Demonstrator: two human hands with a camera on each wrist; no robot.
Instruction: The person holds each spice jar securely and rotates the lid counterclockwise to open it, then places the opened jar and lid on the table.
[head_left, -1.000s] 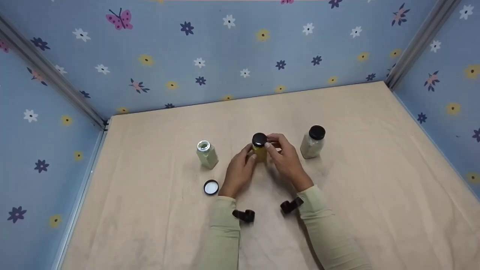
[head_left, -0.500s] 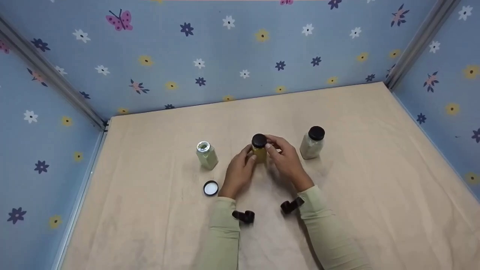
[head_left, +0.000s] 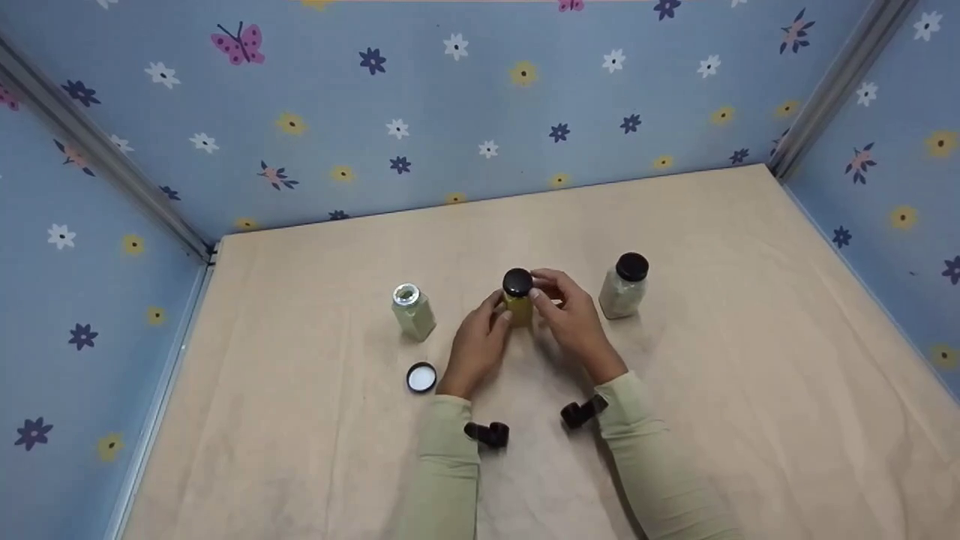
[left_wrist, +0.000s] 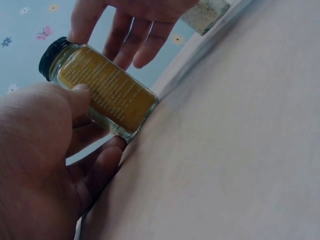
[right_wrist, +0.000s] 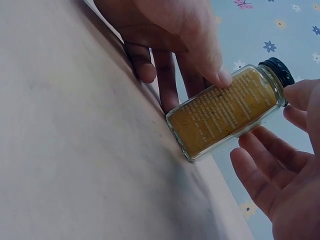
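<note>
The left hand curls around a clear glass bottle of dark yellow stuff, which stands upright on the smooth beige cloth. The right hand pinches its round black lid, other fingers loosely spread.

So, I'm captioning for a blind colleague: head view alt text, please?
A left hand holds an upright yellow jar while the right hand pinches its black cap. An uncapped green jar and a loose lid sit left; a capped pale jar stands right.
</note>
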